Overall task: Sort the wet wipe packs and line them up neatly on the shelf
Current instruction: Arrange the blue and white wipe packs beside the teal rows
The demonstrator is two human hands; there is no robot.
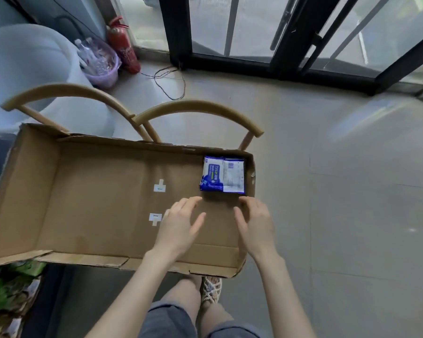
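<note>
A shallow cardboard tray [91, 203] lies across two wooden chairs. In its far right corner lie two wet wipe packs side by side: a blue and white pack [213, 174] face up and a pack [234, 176] showing its white printed back. My left hand [181, 223] hovers over the tray floor just in front of the packs, fingers relaxed and spread, holding nothing. My right hand [253, 220] hovers by the tray's right wall, fingers loosely bent, also holding nothing. Neither hand touches a pack.
Two curved wooden chair backs [198, 111] rise behind the tray. A purple basket of bottles [100, 62], a red fire extinguisher [122, 45] and loose wires [171, 81] stand near the glass doors. Green and mixed packages [10, 289] lie at lower left.
</note>
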